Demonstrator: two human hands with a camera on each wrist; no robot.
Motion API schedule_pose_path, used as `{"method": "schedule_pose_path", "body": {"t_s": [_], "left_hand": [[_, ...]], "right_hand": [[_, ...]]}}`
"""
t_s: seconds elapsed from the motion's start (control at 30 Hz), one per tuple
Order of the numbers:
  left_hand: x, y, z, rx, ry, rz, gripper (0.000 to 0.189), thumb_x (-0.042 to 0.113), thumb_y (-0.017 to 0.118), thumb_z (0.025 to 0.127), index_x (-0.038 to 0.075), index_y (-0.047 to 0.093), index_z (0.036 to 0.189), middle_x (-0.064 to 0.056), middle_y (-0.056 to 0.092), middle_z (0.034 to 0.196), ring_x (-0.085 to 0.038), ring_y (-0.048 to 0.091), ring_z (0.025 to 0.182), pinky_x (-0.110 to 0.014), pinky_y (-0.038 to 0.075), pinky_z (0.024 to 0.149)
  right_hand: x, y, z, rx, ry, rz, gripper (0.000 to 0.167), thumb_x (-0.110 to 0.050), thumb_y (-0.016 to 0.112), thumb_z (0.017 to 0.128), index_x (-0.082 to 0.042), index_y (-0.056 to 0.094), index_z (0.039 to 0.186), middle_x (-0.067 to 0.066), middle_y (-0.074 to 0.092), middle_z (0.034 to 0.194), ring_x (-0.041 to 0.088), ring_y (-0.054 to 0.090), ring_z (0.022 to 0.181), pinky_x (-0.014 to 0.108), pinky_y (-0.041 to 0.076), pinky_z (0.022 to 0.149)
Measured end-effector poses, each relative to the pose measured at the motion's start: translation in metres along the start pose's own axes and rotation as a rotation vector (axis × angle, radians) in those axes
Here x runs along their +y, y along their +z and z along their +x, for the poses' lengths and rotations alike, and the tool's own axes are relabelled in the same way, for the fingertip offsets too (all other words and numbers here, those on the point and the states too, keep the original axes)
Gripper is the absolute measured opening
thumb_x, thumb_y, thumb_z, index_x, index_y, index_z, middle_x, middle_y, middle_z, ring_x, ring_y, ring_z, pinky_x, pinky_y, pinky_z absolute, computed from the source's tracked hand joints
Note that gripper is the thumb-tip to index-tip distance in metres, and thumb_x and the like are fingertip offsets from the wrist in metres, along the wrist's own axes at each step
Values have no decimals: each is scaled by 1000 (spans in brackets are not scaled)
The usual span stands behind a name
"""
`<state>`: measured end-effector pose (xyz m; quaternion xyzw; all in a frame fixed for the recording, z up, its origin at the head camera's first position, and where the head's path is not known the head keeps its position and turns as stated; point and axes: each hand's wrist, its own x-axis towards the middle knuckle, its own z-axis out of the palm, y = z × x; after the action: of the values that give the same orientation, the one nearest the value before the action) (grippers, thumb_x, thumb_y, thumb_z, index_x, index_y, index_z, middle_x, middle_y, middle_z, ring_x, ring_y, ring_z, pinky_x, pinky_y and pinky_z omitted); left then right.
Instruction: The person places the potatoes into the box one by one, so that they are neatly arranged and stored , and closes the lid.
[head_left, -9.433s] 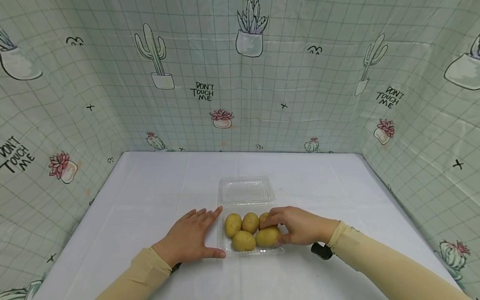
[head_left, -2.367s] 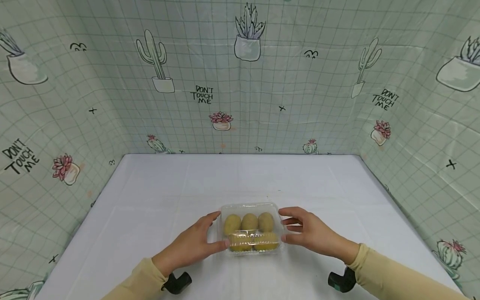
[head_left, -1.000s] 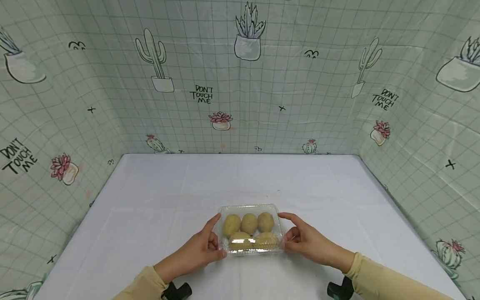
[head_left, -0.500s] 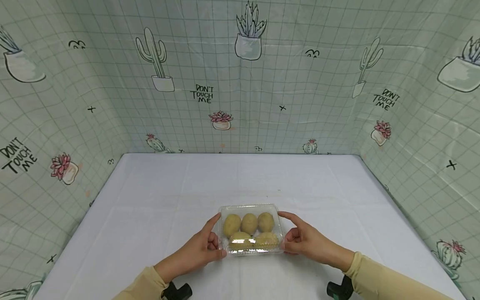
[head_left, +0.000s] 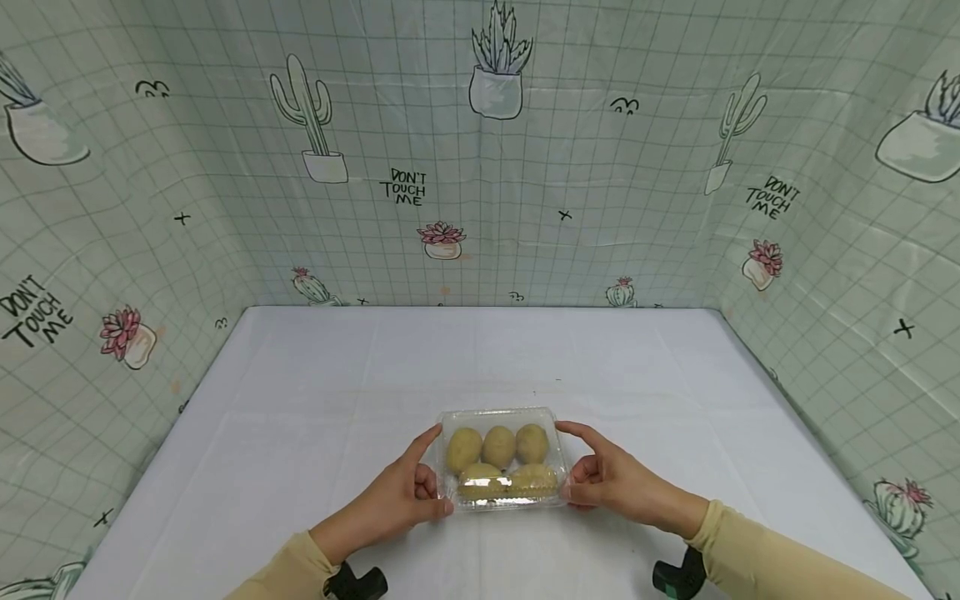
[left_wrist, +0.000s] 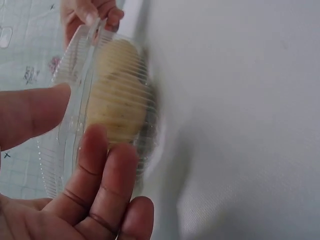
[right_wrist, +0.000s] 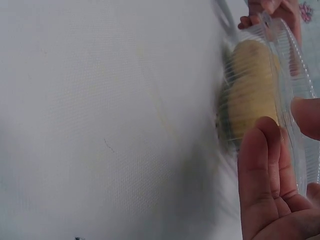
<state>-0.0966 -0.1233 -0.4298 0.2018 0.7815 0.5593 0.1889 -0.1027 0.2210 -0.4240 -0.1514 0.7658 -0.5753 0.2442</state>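
Observation:
A clear plastic clamshell container [head_left: 497,417] sits near the middle of the white table, its lid down. Inside, several yellow potatoes [head_left: 498,447] lie in two rows. My left hand [head_left: 397,500] grips the container's left side, index finger at the far corner and thumb at the near corner. Opposite it, my right hand [head_left: 626,487] holds the right side in the same way. In the left wrist view, the thumb [left_wrist: 37,112] is above the container's rim and the curled fingers [left_wrist: 117,172] are below it. Through the ribbed wall, a potato [right_wrist: 252,105] shows in the right wrist view.
A white cloth covers the table [head_left: 360,358] around the container. Behind and at both sides hangs a green gridded curtain [head_left: 525,167] printed with cacti. Black wrist devices [head_left: 358,582] sit under both wrists.
Earlier the lid lay open behind the potatoes, with my right hand among them. The lid then came down, and my hands closed on the container's sides. Nothing visibly moved in the last second.

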Motion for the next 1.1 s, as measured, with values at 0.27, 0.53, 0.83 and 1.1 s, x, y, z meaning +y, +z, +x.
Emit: {"method": "schedule_pose_path", "body": {"t_s": [0.27, 0.53, 0.83, 1.1], "left_hand": [[2, 1, 0, 36, -20, 19, 104, 0, 80, 79, 2, 13, 158, -1, 57, 72, -11, 49, 60, -23, 40, 52], [1, -1, 1, 24, -15, 5, 105, 0, 81, 79, 3, 12, 159, -1, 58, 71, -11, 50, 59, -23, 41, 52], [1, -6, 2, 3, -15, 124, 104, 15, 83, 81, 7, 15, 160, 0, 60, 80, -13, 58, 66, -24, 47, 56], [9, -16, -3, 45, -38, 366, 91, 41, 79, 85, 9, 31, 155, 2, 61, 99, -15, 63, 90, -36, 52, 72]], "right_hand": [[2, 3, 2, 12, -32, 32, 93, 2, 75, 85, -7, 17, 157, 8, 58, 78, 19, 64, 72, 35, 59, 69], [0, 3, 3, 7, -31, 14, 93, 3, 74, 86, -7, 16, 157, 9, 58, 78, 20, 64, 71, 34, 58, 67], [-1, 1, 2, 3, -11, -52, 89, -6, 74, 89, -12, 18, 158, 10, 58, 85, 24, 65, 78, 34, 58, 71], [-3, -13, -4, -41, -56, -271, 83, -19, 69, 96, -14, 15, 159, 10, 59, 108, 25, 66, 95, 30, 55, 77]]}}
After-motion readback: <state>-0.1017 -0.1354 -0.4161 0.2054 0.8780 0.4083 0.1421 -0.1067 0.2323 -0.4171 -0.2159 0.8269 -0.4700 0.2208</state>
